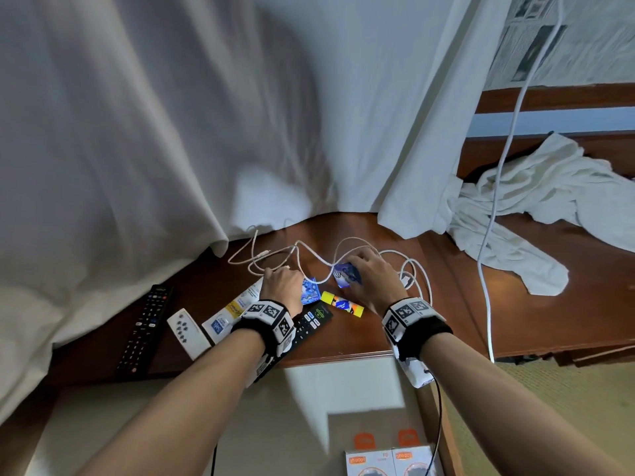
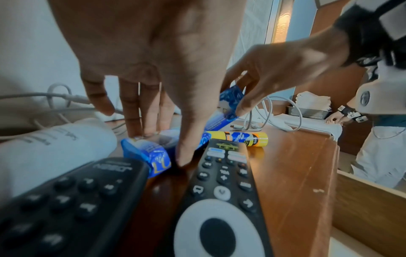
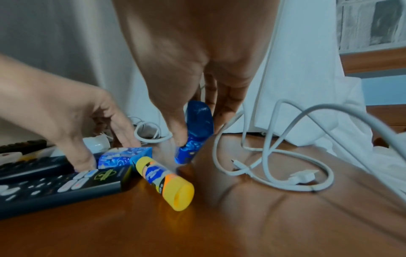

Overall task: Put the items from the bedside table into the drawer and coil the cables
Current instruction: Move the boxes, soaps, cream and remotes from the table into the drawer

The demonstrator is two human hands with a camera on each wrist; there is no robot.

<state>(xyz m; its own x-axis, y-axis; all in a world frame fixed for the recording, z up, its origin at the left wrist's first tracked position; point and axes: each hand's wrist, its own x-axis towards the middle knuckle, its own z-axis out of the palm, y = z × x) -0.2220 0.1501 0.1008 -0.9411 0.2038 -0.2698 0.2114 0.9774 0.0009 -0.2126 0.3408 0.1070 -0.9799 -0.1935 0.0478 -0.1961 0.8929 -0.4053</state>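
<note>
Bedside table [image 1: 360, 341] top: two blue packets, one flat [image 3: 123, 157] near the front edge, one tilted upright [image 3: 195, 137]; yellow glue stick [image 3: 163, 180] lying on its side; three remotes and a white tube toward the left edge; white cables [image 1: 417, 269] looped uncoiled toward the back edge.

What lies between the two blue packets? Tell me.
Only bare tabletop in the right wrist view; the yellow glue stick lies nearer the camera, its end below that gap.

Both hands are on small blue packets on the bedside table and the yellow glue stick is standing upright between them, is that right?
Not quite: the yellow glue stick lies on its side, as the right wrist view shows. The left hand and right hand are each on a blue packet on the bedside table.
</note>
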